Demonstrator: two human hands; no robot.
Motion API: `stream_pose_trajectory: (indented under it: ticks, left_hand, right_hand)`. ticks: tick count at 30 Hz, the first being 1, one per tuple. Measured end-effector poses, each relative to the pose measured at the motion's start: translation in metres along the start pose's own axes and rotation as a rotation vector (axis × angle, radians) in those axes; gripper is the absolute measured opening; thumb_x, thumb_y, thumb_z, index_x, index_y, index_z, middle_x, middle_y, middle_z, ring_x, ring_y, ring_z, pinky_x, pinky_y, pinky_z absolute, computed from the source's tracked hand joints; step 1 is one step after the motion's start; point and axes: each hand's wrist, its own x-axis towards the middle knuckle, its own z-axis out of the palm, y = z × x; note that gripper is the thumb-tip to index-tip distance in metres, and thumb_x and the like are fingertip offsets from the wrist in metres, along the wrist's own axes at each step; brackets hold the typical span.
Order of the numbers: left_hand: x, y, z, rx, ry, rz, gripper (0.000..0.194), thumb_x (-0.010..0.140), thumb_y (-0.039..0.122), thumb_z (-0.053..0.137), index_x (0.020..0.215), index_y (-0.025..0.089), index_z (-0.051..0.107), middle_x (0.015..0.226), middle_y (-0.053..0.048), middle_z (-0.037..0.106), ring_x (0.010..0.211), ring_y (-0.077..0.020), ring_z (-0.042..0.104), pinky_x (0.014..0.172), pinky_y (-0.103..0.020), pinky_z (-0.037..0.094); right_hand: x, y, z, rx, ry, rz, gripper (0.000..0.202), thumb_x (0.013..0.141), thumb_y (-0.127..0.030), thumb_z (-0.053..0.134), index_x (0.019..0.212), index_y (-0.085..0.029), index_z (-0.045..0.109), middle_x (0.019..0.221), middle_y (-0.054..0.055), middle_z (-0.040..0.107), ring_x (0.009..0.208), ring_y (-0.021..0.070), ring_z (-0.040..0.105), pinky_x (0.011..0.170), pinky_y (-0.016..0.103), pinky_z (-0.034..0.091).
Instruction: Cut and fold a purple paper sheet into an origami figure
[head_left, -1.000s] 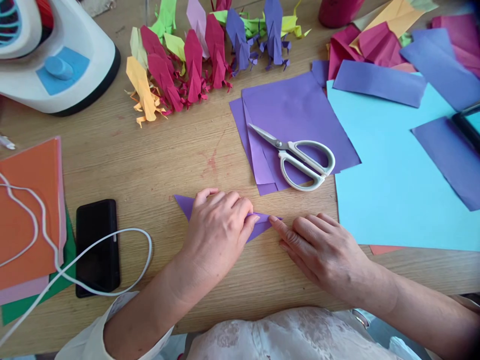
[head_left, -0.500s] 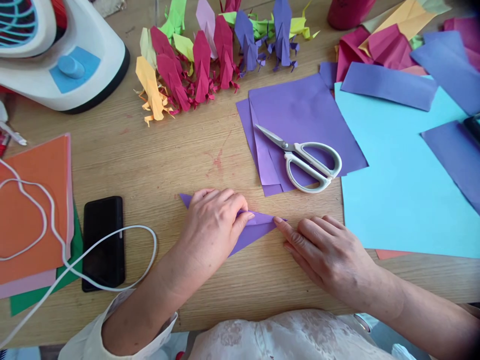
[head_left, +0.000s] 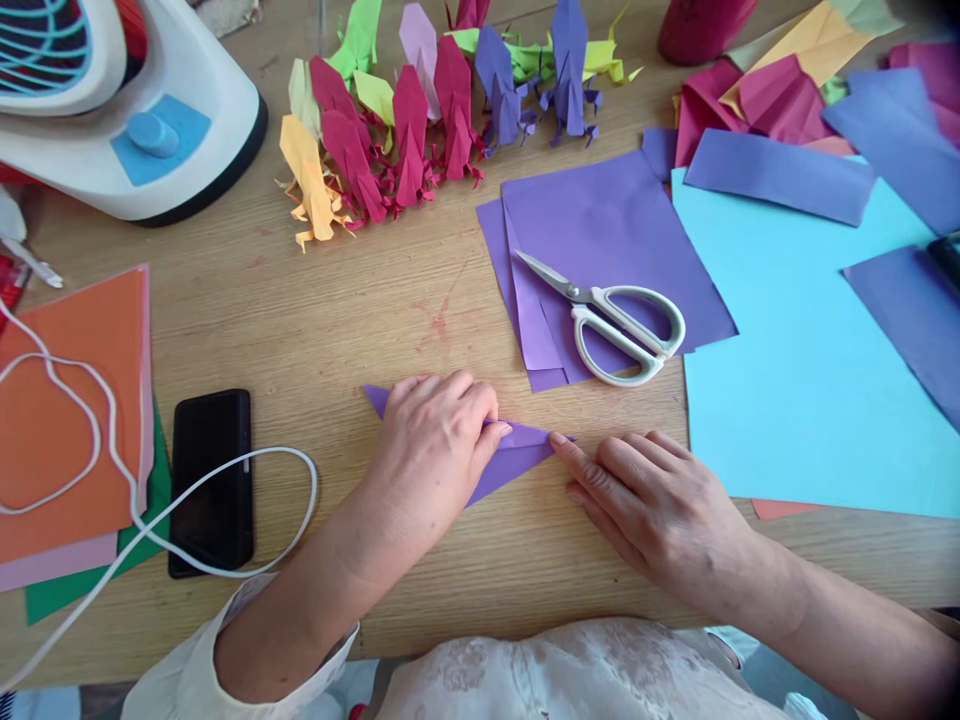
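A folded piece of purple paper (head_left: 517, 462) lies on the wooden table, a triangle with a narrow strip folded along its upper side. Over its left part, my left hand (head_left: 439, 440) is closed, thumb and forefinger pinching the folded edge. Its palm hides much of the paper. The forefinger of my right hand (head_left: 645, 500) presses on the pointed right tip; its thumb is apart from the forefinger and its other fingers are loosely bent. White-handled scissors (head_left: 626, 330), blades nearly together, rest above the hands on purple paper sheets (head_left: 600, 230).
Several folded paper figures (head_left: 411, 130) stand along the back. Light blue paper (head_left: 795, 420) and folded scraps (head_left: 780, 175) cover the right side. To the left are a black phone (head_left: 214, 490), a white cable (head_left: 292, 452), orange paper (head_left: 67, 420) and a white fan base (head_left: 180, 100).
The camera view has shifted slightly, so the table's left side appears a little further right. Both hands keep nearly the same places on the purple paper.
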Motion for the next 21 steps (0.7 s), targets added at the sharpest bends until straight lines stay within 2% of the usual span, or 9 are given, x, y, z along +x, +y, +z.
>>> stream_pose_trajectory:
  ticks: [7,14,21]
  left_hand:
    - [0.005,-0.002,-0.001,-0.008,-0.019,0.004,0.015,0.092,0.028,0.065,0.081,0.019,0.061,0.09,-0.002,0.063,0.085,-0.0213,0.06,0.078,-0.036,0.039]
    - [0.004,-0.004,-0.002,-0.021,-0.012,0.015,0.015,0.093,0.031,0.065,0.083,0.019,0.062,0.092,-0.003,0.063,0.09,-0.0229,0.061,0.078,-0.037,0.039]
    - [0.004,-0.005,0.002,-0.023,0.017,0.022,0.016,0.092,0.032,0.066,0.083,0.019,0.063,0.093,-0.003,0.064,0.092,-0.0232,0.062,0.079,-0.038,0.039]
  right_hand:
    - [0.005,-0.006,-0.001,-0.067,-0.007,-0.006,0.037,0.097,-0.018,0.055,0.129,0.0,0.059,0.076,0.005,0.054,0.068,0.0188,0.044,0.06,0.034,0.035]
    - [0.014,-0.014,0.001,-0.13,-0.085,-0.001,0.042,0.099,-0.024,0.051,0.134,-0.002,0.056,0.08,0.005,0.055,0.07,0.02,0.046,0.061,0.035,0.038]
    - [0.028,-0.023,-0.001,-0.159,-0.142,0.001,0.041,0.097,-0.025,0.053,0.129,0.0,0.059,0.091,0.011,0.06,0.077,0.0224,0.049,0.064,0.037,0.043]
